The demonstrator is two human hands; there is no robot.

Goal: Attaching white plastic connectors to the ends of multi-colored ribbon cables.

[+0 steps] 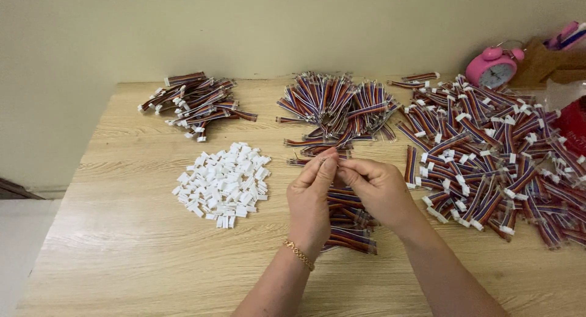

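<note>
My left hand (311, 198), with a gold bracelet at the wrist, and my right hand (375, 186) meet above the middle of the wooden table (122, 244). Their fingertips pinch together on a small piece at about the tip of a striped ribbon cable; the piece itself is too small to make out. Under my hands lies a small heap of striped ribbon cables (351, 228). A pile of small white plastic connectors (224, 184) sits just left of my left hand.
A bundle of cables with white ends (192, 103) lies at the back left. Another heap of bare-ended cables (339, 106) is at the back centre. A large spread of finished cables (494, 152) covers the right side. A pink alarm clock (493, 68) stands by the wall.
</note>
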